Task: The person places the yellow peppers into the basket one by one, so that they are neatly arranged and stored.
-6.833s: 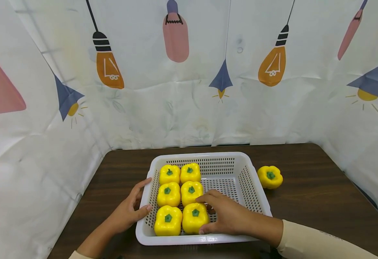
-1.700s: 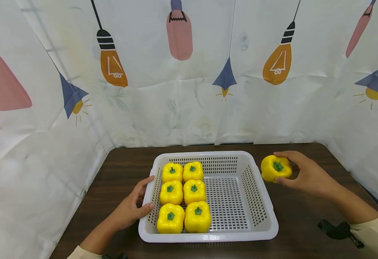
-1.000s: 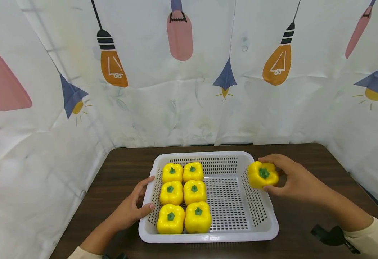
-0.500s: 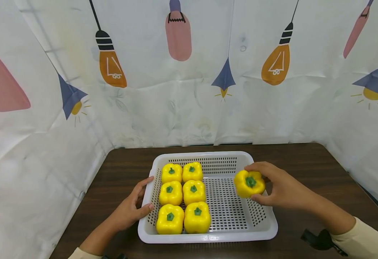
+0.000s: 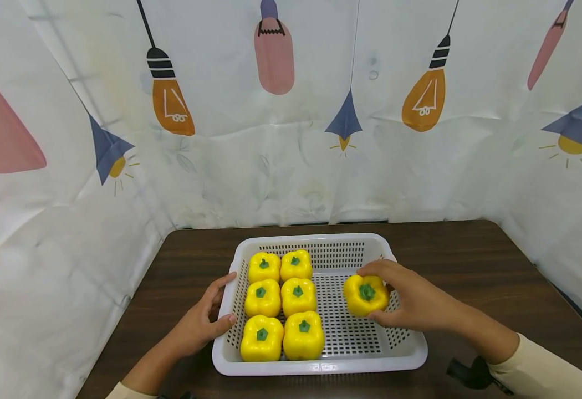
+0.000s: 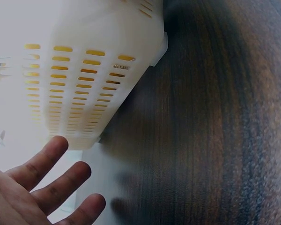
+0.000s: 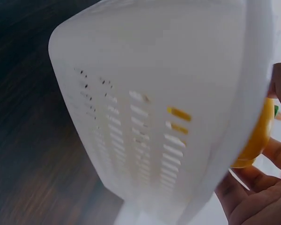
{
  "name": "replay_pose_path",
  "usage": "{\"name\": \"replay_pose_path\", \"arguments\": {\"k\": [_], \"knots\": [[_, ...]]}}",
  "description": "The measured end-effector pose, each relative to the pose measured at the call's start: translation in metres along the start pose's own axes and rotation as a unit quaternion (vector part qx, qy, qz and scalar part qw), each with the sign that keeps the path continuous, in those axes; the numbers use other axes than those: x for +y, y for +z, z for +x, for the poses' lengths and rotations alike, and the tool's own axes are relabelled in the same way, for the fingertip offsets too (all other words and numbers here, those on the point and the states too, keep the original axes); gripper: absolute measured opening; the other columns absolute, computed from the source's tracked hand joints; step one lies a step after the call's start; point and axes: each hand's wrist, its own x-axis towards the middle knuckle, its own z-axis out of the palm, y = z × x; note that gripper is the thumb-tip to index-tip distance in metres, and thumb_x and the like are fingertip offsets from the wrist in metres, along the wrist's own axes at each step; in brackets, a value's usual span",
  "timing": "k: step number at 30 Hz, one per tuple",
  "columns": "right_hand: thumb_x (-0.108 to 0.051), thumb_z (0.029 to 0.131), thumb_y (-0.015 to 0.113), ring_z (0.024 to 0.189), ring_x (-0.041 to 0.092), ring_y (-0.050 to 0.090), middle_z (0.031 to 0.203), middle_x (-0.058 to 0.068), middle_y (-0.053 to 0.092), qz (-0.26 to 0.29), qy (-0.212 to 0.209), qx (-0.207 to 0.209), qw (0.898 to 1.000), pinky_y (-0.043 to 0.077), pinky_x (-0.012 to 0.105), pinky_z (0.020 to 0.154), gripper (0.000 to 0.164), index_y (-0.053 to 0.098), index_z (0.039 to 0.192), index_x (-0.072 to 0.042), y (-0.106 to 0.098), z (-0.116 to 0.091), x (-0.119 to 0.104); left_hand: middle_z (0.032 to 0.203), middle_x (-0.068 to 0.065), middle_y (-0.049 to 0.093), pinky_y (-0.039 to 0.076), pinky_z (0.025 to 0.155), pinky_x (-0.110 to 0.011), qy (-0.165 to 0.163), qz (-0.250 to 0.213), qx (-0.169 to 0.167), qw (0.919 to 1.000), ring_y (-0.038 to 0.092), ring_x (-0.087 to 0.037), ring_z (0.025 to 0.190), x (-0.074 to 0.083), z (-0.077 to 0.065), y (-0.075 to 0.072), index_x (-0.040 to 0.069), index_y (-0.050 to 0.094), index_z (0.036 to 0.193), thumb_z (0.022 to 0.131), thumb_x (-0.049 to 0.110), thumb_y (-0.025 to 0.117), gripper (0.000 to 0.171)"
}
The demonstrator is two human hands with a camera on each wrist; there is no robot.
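Observation:
My right hand (image 5: 406,293) grips a yellow bell pepper (image 5: 353,299), its green stem facing up, over the right half of a white perforated plastic basket (image 5: 321,367). In the right wrist view, fingers wrap the pepper (image 7: 258,140) beside the basket's rim. Several more yellow bell peppers (image 5: 262,299) stand in two columns in the basket's left half. At the basket's left rim, my left hand (image 5: 198,321) rests with thumb and index fingertip touching it. Other fingers of the left hand (image 6: 42,183) extend straight below the basket's outer wall in the left wrist view.
Under the basket is a dark wood-grain table (image 5: 480,266). A white curtain (image 5: 221,183) printed with lamps and bulbs hangs behind and at both sides. Near the right sleeve is a black strap or device (image 5: 470,374).
My right hand has picked up the pepper from the table right of the basket and carried it left, over the rim. The left hand has stayed at the left rim.

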Motion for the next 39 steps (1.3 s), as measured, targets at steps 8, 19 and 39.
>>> {"name": "replay_pose_path", "arguments": {"k": [8,19,39], "knots": [[-0.036,0.079,0.089,0.128,0.02,0.052,0.139,-0.007,0.053,0.005,0.013,-0.024,1.0,0.054,0.04,0.099,0.068,0.057,0.138,-0.023,0.01,0.006,-0.005,0.145,-0.031,0.046,0.063,0.07,-0.036,0.007,-0.003,-0.002,1.0,0.066,-0.033,0.105,-0.002,0.001,0.0,0.028,0.015,0.16,0.097,0.025,0.065,0.081],[-0.035,0.081,0.087,0.129,0.018,0.05,0.141,-0.006,0.053,0.0,0.026,-0.058,0.998,0.054,0.038,0.098,0.066,0.057,0.139,-0.021,0.025,0.01,-0.008,0.146,-0.031,0.045,0.063,0.07,-0.037,0.009,-0.006,-0.006,0.9999,0.068,-0.032,0.104,-0.001,0.001,-0.001,0.028,0.015,0.16,0.097,0.024,0.065,0.08],[-0.039,0.08,0.086,0.134,0.023,0.049,0.138,-0.003,0.057,-0.02,0.052,-0.094,0.994,0.042,0.05,0.111,0.065,0.06,0.137,-0.018,0.044,0.022,-0.013,0.148,-0.032,0.043,0.063,0.071,-0.036,0.014,-0.007,-0.006,0.9999,0.067,-0.028,0.105,0.0,-0.001,0.0,0.027,0.016,0.16,0.097,0.023,0.066,0.081]]}}
